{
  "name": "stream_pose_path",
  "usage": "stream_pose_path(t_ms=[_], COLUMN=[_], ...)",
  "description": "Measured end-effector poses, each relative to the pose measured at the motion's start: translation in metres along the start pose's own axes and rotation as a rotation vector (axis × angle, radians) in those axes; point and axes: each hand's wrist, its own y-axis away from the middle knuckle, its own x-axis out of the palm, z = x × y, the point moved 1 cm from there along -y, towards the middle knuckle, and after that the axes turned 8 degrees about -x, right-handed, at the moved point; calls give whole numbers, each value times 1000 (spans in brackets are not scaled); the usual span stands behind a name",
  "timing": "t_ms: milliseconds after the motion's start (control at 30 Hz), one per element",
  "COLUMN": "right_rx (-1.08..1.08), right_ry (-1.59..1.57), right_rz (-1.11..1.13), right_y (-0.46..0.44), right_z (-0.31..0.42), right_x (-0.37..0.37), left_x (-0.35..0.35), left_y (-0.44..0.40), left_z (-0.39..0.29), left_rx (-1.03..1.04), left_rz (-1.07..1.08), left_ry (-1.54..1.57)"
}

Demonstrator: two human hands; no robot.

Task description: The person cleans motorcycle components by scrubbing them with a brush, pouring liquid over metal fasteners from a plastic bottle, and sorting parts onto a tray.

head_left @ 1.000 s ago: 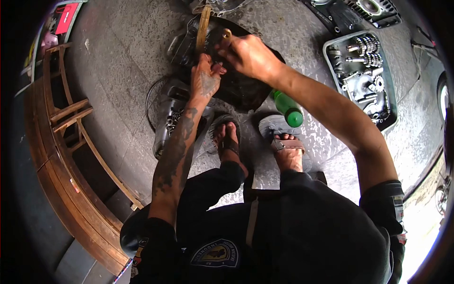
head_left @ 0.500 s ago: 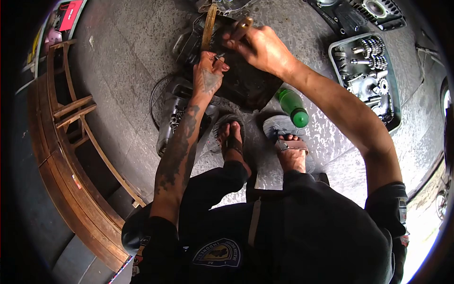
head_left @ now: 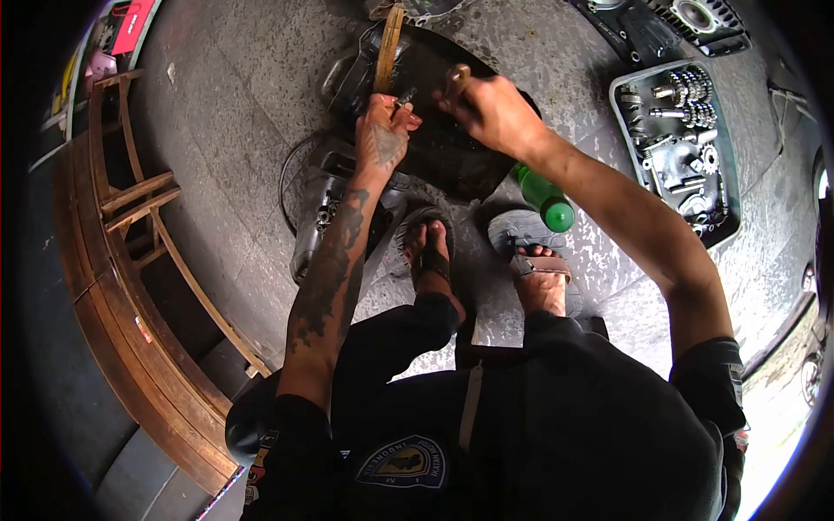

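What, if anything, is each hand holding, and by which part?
Left hand: wooden stick, by its near end; small dark part, hold unclear. Right hand: brown object, one end protruding; exact grip hidden.

Stained grey floor (head_left: 230,104), curved wooden bench (head_left: 130,347), bright light lower right

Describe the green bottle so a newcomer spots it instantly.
Start at the black tray on the grey floor, ahead of the person's feet. Off its near right corner, just beyond the right sandal, is the bottle. Its bright translucent green sets it apart from the dark tray and greyish sandal.
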Motion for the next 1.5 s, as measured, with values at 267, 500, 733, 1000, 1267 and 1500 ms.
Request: stream_pose_path(t_ms=[267,500,733,1000,1267,1500], right_rx=[-252,-337,-200,-103,-60,-5], right_ry=[-162,-221,-113,-113,-196,-371], right_rz=[-235,-408,-361,-359,-367,-469], right_y=[0,-17,-10,-12,2,-9], right_z=[-9,20,5,3,3,22], right_x=[-4,-22,-19,-22,-14,-31], left_x=[-1,1,1,-6,-13,-11], left_y=[-3,-4,5,2,-3,-3], left_z=[-14,-12,-12,-15,-21,-18], left_rx=[-216,-340,-463,-412,-443,-353], left_rz=[183,210,182,220,245,364], left_ry=[381,270,379,403,544,641])
